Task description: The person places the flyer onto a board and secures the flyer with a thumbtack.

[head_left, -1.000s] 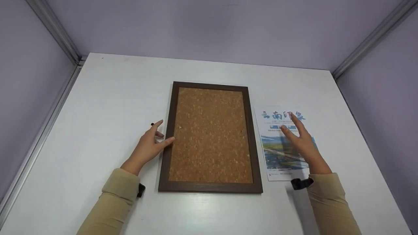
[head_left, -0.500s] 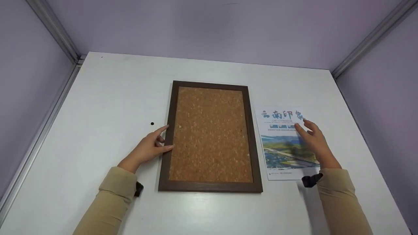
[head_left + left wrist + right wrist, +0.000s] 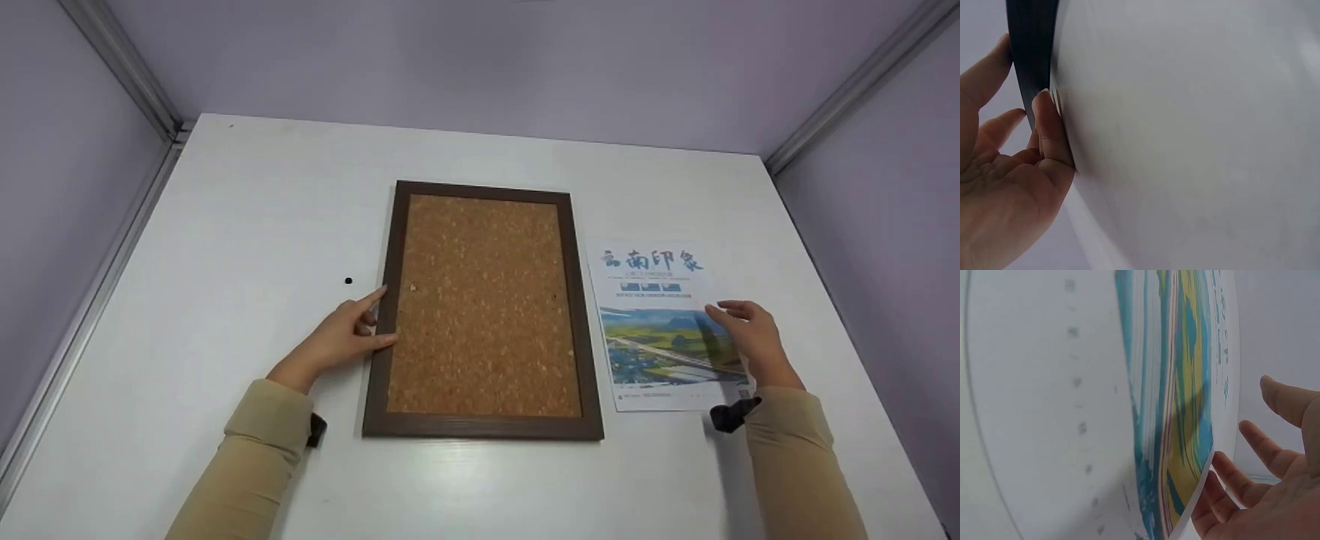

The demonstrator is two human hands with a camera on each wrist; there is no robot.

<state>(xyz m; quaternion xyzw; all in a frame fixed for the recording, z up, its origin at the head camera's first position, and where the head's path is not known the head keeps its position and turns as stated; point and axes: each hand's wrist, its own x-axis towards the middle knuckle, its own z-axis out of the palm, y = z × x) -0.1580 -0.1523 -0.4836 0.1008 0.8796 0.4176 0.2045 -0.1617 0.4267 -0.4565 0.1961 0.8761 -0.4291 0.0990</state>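
Observation:
A brown-framed cork board [image 3: 487,307] lies flat on the white table. My left hand [image 3: 330,345] holds its left side, the thumb on the frame's face and the index finger along its outer edge. The left wrist view shows the frame's dark side [image 3: 1030,50] between thumb and fingers. Right of the board lies a printed poster [image 3: 660,330] with a landscape picture and blue lettering. My right hand [image 3: 754,337] is at the poster's right edge, thumb apart from the fingers. In the right wrist view, fingertips [image 3: 1220,460] touch or lie just behind the poster's edge [image 3: 1202,486].
A small black round thing [image 3: 348,280] lies on the white table [image 3: 262,210] left of the board. Pale purple walls [image 3: 480,67] with metal corner posts stand behind and at both sides of the table.
My right hand has moved right and toward me, from above the poster to its right edge. My left hand has shifted slightly nearer me, its index finger coming onto the frame's edge.

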